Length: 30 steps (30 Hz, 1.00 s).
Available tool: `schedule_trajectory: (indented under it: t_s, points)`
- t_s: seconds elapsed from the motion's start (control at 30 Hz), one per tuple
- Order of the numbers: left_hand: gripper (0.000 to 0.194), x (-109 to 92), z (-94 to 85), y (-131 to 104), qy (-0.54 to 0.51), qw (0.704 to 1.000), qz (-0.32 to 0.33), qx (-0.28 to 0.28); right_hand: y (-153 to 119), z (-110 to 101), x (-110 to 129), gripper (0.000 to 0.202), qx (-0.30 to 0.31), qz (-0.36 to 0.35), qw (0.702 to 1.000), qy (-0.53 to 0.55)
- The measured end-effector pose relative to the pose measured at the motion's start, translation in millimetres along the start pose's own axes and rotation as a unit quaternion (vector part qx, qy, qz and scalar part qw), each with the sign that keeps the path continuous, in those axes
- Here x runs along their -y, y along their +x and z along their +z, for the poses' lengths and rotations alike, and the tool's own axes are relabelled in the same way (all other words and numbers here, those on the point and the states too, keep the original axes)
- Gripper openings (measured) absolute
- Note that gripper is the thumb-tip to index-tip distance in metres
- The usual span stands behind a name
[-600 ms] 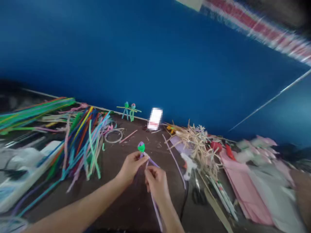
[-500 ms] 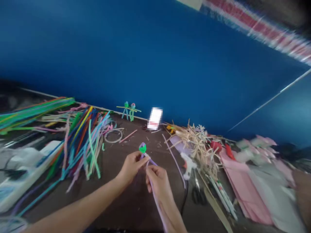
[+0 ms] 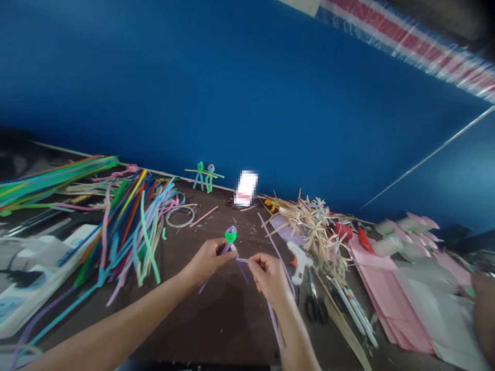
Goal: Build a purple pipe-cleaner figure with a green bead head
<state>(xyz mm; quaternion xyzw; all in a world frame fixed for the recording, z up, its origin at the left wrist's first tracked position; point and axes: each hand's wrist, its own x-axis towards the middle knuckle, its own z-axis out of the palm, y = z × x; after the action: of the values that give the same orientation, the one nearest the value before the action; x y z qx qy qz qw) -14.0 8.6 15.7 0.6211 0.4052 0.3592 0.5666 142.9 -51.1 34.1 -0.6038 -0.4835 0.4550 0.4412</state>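
My left hand (image 3: 211,258) pinches a small pipe-cleaner figure (image 3: 231,235) with a green and purple head just above the fingertips. Purple pipe-cleaner strands hang down from the figure below the head. To its right, my right hand (image 3: 267,273) is closed on a pale purple pipe cleaner (image 3: 243,260), pulled out sideways from the figure. The long loose end of this strand seems to trail below the right hand, along the forearm. Where the strand meets the figure is partly covered by my left fingers.
Two finished-looking pipe-cleaner figures (image 3: 209,178) stand by the blue wall, left of a blurred bright screen (image 3: 246,188). Bundled pipe cleaners (image 3: 127,216) and a power strip (image 3: 46,275) lie left. A glue gun (image 3: 300,262), scissors (image 3: 316,307) and pink paper (image 3: 390,293) lie right.
My right hand has moved right, away from the figure, drawing the pale purple strand out between the hands. The figure and my left hand have shifted slightly.
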Motion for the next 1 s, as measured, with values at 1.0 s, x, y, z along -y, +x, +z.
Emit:
schedule_trajectory:
  t_s: [1.0]
  points:
    - [0.024,15,17.6,-1,-0.161,0.981,-0.023,-0.108,-1,49,-36,0.031,0.061,0.161,0.933,0.317]
